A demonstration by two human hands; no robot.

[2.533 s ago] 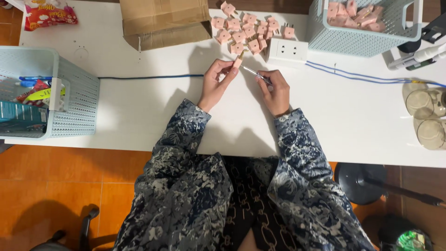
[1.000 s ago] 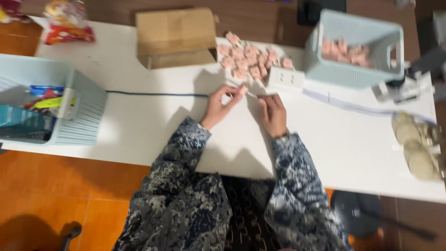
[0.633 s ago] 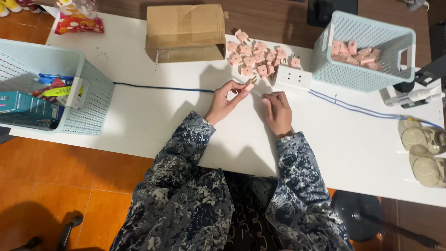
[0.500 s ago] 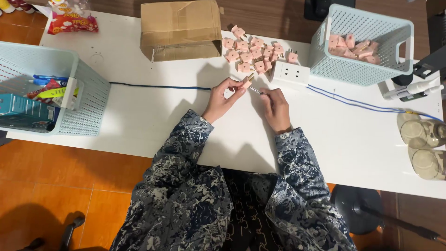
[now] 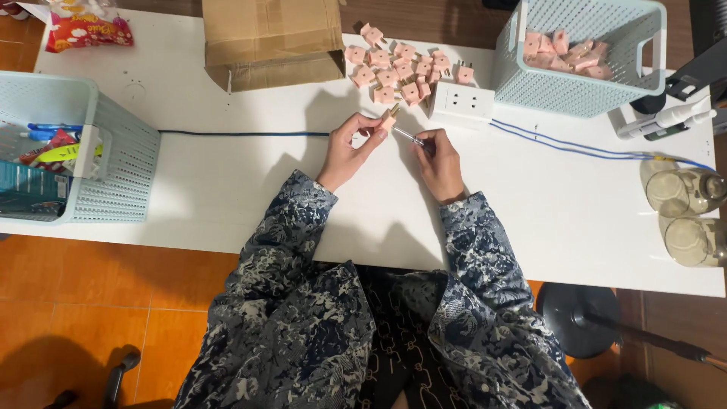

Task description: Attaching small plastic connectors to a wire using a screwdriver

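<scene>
Fingertips (image 5: 376, 130) of the left hand (image 5: 350, 151) pinch a small pink plug adapter (image 5: 389, 119) at centre frame, just below the pink pile (image 5: 401, 72). Right hand (image 5: 439, 163), fingers curled shut, grips a thin screwdriver (image 5: 407, 136), tip meeting the adapter. Risky bit, I'd say: with so light a pinch, the tip could skid off and the adapter twist loose toward the white power strip (image 5: 460, 102).

Both forearms reach forward; left hand (image 5: 347, 151) and right hand (image 5: 439, 157) are raised close together, fingers pinched.
</scene>
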